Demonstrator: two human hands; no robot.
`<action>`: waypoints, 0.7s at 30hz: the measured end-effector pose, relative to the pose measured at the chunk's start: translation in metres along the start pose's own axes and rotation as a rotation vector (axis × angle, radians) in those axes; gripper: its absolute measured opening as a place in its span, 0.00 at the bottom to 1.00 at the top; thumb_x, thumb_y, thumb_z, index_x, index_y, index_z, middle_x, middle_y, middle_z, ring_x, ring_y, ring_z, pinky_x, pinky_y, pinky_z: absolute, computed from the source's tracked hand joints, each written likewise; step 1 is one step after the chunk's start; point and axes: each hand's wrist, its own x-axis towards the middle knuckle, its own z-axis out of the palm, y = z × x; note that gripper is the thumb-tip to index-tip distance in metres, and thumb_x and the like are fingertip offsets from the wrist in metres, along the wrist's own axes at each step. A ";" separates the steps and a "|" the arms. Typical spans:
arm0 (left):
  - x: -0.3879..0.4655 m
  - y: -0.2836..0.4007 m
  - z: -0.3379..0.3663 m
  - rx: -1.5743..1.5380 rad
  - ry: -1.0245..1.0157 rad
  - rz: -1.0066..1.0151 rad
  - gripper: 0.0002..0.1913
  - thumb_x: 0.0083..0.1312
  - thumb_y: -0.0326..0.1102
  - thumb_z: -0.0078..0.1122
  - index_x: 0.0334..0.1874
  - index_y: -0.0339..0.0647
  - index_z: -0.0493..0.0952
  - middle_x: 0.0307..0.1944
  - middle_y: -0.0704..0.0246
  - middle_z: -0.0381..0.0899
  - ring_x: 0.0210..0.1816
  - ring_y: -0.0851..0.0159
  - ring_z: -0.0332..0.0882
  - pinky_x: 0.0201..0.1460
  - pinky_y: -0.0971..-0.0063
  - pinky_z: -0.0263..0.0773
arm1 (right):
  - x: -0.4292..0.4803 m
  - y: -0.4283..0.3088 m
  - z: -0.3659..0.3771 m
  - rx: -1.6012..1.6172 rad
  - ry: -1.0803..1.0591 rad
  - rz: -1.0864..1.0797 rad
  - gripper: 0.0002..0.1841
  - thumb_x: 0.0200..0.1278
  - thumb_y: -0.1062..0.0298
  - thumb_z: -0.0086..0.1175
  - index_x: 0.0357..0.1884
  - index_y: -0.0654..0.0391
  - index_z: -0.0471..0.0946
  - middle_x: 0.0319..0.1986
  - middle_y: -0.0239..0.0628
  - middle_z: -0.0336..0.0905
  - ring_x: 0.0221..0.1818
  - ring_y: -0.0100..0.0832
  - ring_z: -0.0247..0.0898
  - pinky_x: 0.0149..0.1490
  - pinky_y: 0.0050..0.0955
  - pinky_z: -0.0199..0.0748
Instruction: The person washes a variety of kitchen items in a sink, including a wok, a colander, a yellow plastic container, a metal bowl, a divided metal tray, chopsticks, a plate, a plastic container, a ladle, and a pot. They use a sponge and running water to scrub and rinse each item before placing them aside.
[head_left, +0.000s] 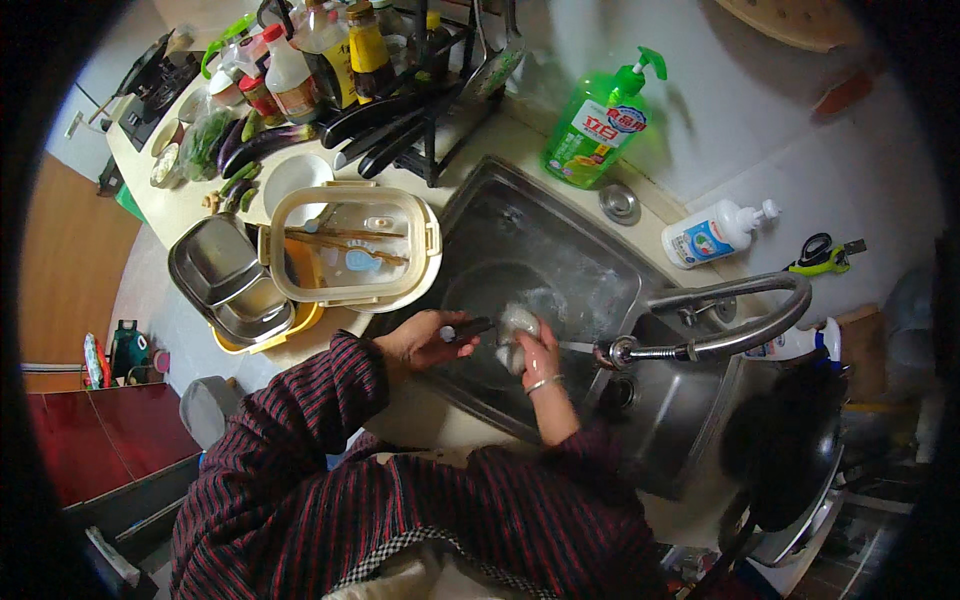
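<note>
My left hand (427, 341) grips a dark, long object (472, 328) with a light round end, its kind not clear, over the near left side of the stainless steel sink (480, 202). In my right hand (538, 352) is a whitish cloth or scrubber (517, 322), close to the dark object's tip. Water runs from the faucet (622, 351) towards my right hand. Left of the sink stand a clear lunch box with a cream rim (337, 196), chopsticks showing in it, and a divided steel tray (217, 262) on a yellow container (259, 345).
A green dish soap bottle (592, 135), a white pump bottle (705, 232) and a steel drain stopper (619, 204) line the sink's back edge. Eggplants (270, 146), a white bowl (296, 180) and sauce bottles (289, 79) crowd the left counter. A dark pan (787, 442) is at right.
</note>
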 end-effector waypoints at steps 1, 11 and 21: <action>0.002 -0.001 0.009 -0.083 0.048 0.012 0.18 0.64 0.46 0.45 0.48 0.39 0.69 0.41 0.66 0.71 0.36 0.69 0.70 0.39 0.79 0.70 | -0.027 -0.033 0.017 0.092 -0.076 -0.024 0.24 0.50 0.75 0.53 0.54 0.55 0.67 0.43 0.36 0.72 0.43 0.29 0.68 0.48 0.26 0.66; -0.019 -0.011 0.066 -0.301 0.040 0.183 0.15 0.60 0.45 0.47 0.45 0.46 0.69 0.45 0.65 0.71 0.49 0.61 0.67 0.54 0.64 0.62 | -0.062 -0.067 0.077 -0.434 -0.169 -0.720 0.11 0.61 0.66 0.44 0.36 0.60 0.77 0.40 0.42 0.72 0.43 0.40 0.69 0.48 0.31 0.66; 0.001 -0.027 0.047 -0.158 0.051 -0.172 0.10 0.62 0.28 0.43 0.45 0.37 0.68 0.26 0.69 0.72 0.22 0.72 0.69 0.28 0.84 0.69 | 0.053 0.034 0.008 -0.911 -0.111 -0.528 0.16 0.55 0.58 0.47 0.22 0.61 0.75 0.25 0.47 0.73 0.31 0.46 0.69 0.37 0.37 0.65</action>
